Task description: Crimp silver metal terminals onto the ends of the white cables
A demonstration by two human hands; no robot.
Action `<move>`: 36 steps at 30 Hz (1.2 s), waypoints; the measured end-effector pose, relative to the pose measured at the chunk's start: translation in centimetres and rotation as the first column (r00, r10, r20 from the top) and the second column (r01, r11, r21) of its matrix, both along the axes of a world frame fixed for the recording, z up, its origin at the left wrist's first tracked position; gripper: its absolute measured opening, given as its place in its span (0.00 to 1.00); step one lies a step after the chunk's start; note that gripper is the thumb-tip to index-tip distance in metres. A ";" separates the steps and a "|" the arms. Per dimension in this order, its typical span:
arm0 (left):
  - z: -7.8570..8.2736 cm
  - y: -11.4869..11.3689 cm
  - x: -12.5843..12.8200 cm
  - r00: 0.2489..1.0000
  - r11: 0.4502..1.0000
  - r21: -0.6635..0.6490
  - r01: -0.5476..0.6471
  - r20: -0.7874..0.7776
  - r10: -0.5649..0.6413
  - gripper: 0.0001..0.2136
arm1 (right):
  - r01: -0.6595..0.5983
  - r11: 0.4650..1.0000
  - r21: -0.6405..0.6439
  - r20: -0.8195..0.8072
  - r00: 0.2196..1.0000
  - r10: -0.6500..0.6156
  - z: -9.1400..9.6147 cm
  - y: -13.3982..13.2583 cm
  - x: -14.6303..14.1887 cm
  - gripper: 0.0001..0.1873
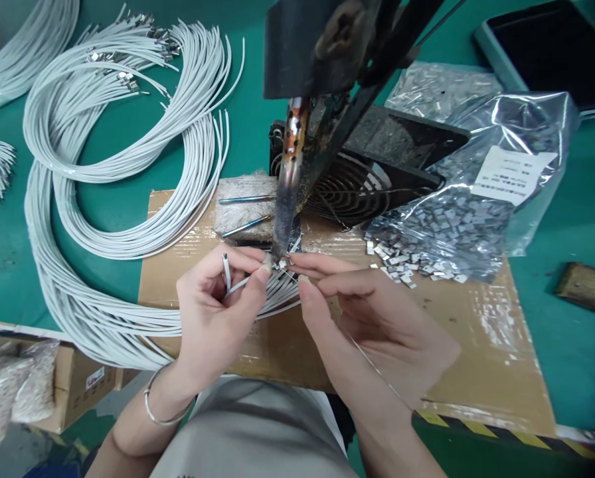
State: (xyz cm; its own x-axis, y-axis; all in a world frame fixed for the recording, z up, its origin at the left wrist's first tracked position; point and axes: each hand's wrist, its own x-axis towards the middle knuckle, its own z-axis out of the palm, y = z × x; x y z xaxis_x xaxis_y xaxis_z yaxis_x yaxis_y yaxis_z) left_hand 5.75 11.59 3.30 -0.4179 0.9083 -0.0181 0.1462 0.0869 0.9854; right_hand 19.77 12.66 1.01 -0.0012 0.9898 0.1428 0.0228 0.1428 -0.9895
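My left hand (215, 309) is closed in a pinch on the end of a white wire (238, 285), holding it under the tip of a fixed soldering iron (287, 192). A bundle of the same white wires (277, 295) fans out beneath that hand. My right hand (372, 325) is closed in a pinch too, with a thin strand of solder wire (372, 365) running back over its palm, its end near the iron's tip. Both hands work above a sheet of cardboard (477, 332).
Large coils of white wires (118, 146) lie on the green table (576, 332) at left. A clear bag spilling small metal pieces (447, 232) sits at right. A black fan (362, 186) stands behind the iron. A small box (73, 385) is at lower left.
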 end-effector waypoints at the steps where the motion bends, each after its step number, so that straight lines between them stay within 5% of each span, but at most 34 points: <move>1: 0.0 0.0 0.0 1.000 1.000 -0.004 0.000 0.002 0.000 0.08 | 0.000 1.000 0.004 -0.004 1.000 0.000 0.0 0.0 0.0 0.12; 36: 0.3 0.2 0.3 1.000 0.999 -0.024 -0.024 -0.010 0.023 0.08 | 0.042 0.998 0.042 0.020 0.999 -0.043 -0.1 0.0 -0.2 0.12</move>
State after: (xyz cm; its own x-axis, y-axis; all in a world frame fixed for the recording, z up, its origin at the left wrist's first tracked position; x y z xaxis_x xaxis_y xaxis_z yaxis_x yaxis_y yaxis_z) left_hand 6.09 11.74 3.55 -0.4394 0.8976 -0.0351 0.1539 0.1137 0.9815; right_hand 19.54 12.63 0.94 0.0375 0.9821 0.1846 0.0506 0.1826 -0.9819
